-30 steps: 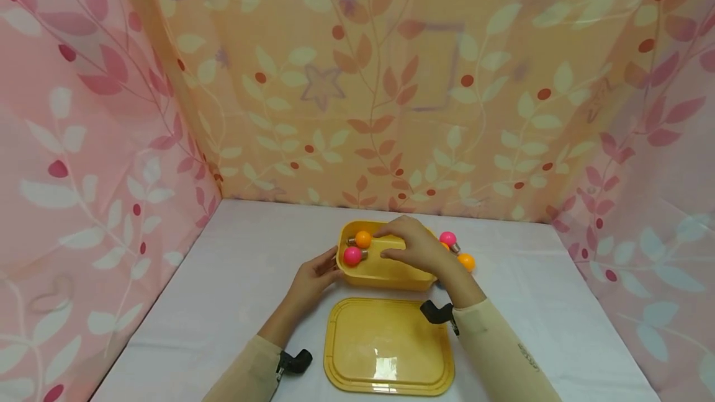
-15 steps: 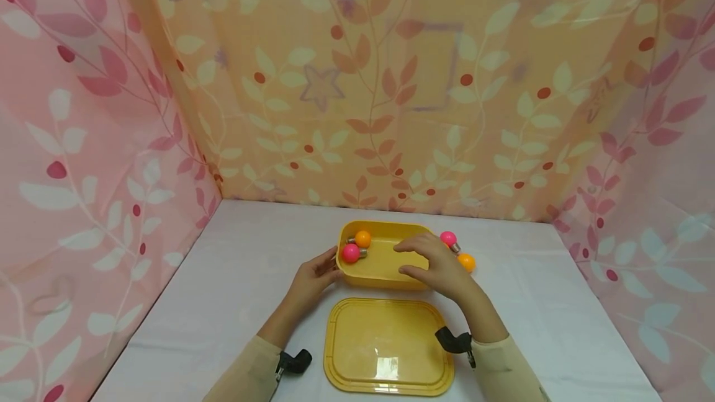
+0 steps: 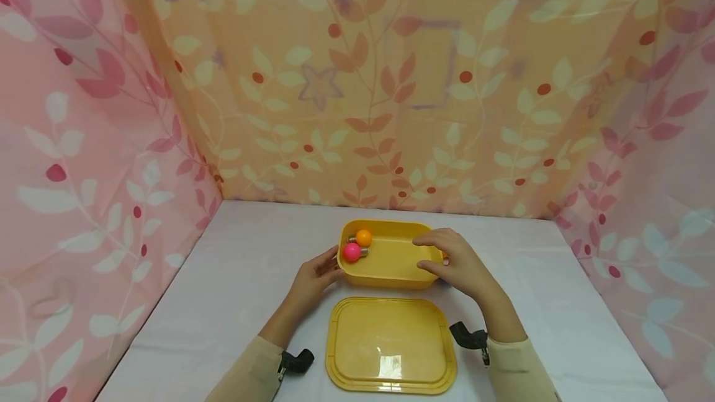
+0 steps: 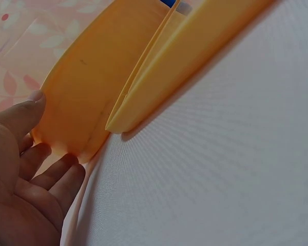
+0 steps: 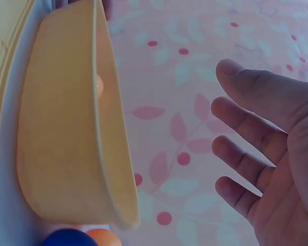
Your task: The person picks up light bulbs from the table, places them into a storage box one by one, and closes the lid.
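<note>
The yellow box (image 3: 391, 276) stands uncovered on the white cloth. At its left end lie an orange bulb (image 3: 364, 238) and a pink bulb (image 3: 352, 252), both with metal screw bases. My left hand (image 3: 310, 279) rests its fingertips against the outside of that end; the left wrist view shows thumb and fingers spread along the wall. Over the box's right end hovers my right hand (image 3: 460, 265), fingers apart and holding nothing. Behind it the bulbs on the right are mostly hidden; the right wrist view shows a blue ball-shaped top (image 5: 70, 238) and an orange one (image 5: 105, 238) beside the box.
A yellow lid (image 3: 391, 346) lies flat on the white cloth (image 3: 246, 247), nearer to me than the box. Floral sheets hang at the back (image 3: 380, 160) and along both sides. Black wrist cameras (image 3: 298, 361) are strapped to both sleeves.
My right hand has moved right, from over the box's middle to its right end, and now covers the bulbs there. The pink bulb has shifted slightly toward the orange one. The left hand stays put.
</note>
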`<act>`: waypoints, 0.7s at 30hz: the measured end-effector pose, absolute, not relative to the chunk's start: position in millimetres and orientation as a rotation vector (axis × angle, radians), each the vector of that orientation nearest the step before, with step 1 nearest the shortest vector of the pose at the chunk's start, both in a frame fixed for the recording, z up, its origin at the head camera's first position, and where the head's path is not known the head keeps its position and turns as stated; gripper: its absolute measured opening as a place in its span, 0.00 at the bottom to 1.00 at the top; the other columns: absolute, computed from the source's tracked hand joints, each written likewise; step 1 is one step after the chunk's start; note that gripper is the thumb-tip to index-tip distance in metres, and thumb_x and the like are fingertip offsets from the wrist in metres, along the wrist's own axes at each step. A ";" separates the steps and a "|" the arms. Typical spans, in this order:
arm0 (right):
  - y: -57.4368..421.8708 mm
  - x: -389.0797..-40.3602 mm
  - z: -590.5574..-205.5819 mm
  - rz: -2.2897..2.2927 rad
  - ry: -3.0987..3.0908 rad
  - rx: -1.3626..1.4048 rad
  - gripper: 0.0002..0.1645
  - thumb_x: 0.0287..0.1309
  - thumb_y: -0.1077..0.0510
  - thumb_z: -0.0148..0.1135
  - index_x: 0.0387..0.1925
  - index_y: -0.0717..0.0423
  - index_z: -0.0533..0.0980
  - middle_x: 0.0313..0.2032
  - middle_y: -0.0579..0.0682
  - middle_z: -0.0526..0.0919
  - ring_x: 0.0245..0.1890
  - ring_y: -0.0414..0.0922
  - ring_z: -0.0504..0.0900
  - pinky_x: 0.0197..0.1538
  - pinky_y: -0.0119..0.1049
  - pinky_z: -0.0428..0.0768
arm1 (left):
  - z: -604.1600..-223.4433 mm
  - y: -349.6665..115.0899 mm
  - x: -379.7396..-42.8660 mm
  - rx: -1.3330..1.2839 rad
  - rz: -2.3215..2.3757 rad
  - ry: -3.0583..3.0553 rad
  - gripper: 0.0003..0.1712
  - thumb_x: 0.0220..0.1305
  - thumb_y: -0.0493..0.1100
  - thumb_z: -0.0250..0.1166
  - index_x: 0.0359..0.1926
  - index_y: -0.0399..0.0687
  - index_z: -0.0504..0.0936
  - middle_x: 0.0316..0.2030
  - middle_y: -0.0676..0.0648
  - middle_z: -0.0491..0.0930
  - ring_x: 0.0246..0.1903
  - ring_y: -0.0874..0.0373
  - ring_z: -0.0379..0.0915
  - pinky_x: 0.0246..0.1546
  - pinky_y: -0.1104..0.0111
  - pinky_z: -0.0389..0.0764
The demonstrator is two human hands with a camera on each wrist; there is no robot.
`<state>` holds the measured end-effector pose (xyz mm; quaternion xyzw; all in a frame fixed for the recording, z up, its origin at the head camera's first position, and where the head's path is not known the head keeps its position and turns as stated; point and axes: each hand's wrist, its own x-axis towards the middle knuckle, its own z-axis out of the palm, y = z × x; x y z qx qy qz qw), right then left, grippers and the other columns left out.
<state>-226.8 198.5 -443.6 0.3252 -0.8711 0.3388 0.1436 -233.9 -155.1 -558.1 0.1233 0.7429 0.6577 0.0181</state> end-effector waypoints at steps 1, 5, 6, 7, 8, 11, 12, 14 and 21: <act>202.0 -227.3 -442.9 0.970 -2.514 0.922 0.27 0.52 0.57 0.80 0.56 0.47 0.83 0.54 0.41 0.84 0.59 0.46 0.77 0.62 0.53 0.78 | -558.0 -154.6 -234.4 0.389 2.044 2.305 0.38 0.67 0.43 0.71 0.75 0.52 0.69 0.73 0.47 0.70 0.68 0.47 0.71 0.59 0.69 0.80; 215.7 -228.7 -440.5 0.969 -2.518 0.868 0.27 0.53 0.57 0.79 0.56 0.46 0.83 0.55 0.44 0.84 0.59 0.47 0.77 0.61 0.54 0.78 | -557.6 -153.9 -234.4 0.372 2.038 2.309 0.37 0.67 0.41 0.71 0.75 0.53 0.69 0.72 0.48 0.70 0.69 0.48 0.71 0.59 0.69 0.80; 218.9 -229.1 -439.7 0.975 -2.518 0.848 0.27 0.53 0.57 0.79 0.56 0.46 0.83 0.55 0.44 0.84 0.59 0.47 0.77 0.61 0.55 0.78 | -557.5 -154.0 -234.3 0.368 2.037 2.314 0.37 0.67 0.41 0.71 0.75 0.54 0.70 0.72 0.49 0.70 0.69 0.48 0.71 0.59 0.69 0.80; 222.4 -229.5 -439.4 0.983 -2.520 0.826 0.27 0.53 0.58 0.79 0.56 0.45 0.83 0.55 0.44 0.84 0.59 0.47 0.77 0.61 0.55 0.78 | -557.2 -153.9 -233.9 0.363 2.036 2.317 0.37 0.67 0.41 0.71 0.75 0.54 0.70 0.72 0.48 0.70 0.69 0.48 0.71 0.59 0.69 0.80; 225.8 -229.9 -439.0 0.987 -2.525 0.800 0.27 0.53 0.58 0.79 0.56 0.44 0.83 0.56 0.44 0.84 0.59 0.47 0.77 0.62 0.55 0.77 | -556.9 -153.8 -233.5 0.361 2.034 2.323 0.37 0.67 0.41 0.70 0.75 0.54 0.70 0.72 0.48 0.71 0.69 0.48 0.71 0.59 0.69 0.80; 235.8 -232.0 -438.5 1.001 -2.540 0.723 0.27 0.51 0.58 0.80 0.55 0.44 0.83 0.56 0.43 0.84 0.60 0.46 0.76 0.64 0.57 0.76 | -555.3 -153.7 -232.6 0.357 2.029 2.334 0.37 0.68 0.42 0.70 0.75 0.54 0.69 0.72 0.48 0.71 0.68 0.48 0.72 0.59 0.68 0.81; 239.1 -232.8 -438.7 1.010 -2.545 0.697 0.27 0.51 0.58 0.80 0.55 0.43 0.84 0.56 0.43 0.83 0.60 0.46 0.76 0.65 0.58 0.75 | -554.9 -153.6 -232.5 0.358 2.027 2.337 0.37 0.68 0.42 0.70 0.75 0.53 0.69 0.72 0.48 0.70 0.69 0.48 0.71 0.59 0.68 0.81; 245.8 -234.6 -439.8 1.039 -2.549 0.662 0.27 0.51 0.58 0.81 0.54 0.43 0.84 0.56 0.43 0.83 0.61 0.47 0.75 0.66 0.60 0.74 | -554.2 -153.5 -232.3 0.356 2.023 2.338 0.37 0.68 0.42 0.70 0.76 0.53 0.69 0.73 0.48 0.70 0.69 0.48 0.71 0.59 0.69 0.81; 269.5 -238.9 -452.4 1.062 -2.632 0.510 0.26 0.57 0.51 0.77 0.57 0.42 0.82 0.59 0.49 0.81 0.65 0.54 0.73 0.66 0.68 0.69 | -555.7 -153.2 -232.1 0.376 2.034 2.321 0.38 0.67 0.43 0.71 0.76 0.52 0.69 0.73 0.47 0.70 0.69 0.48 0.71 0.59 0.70 0.80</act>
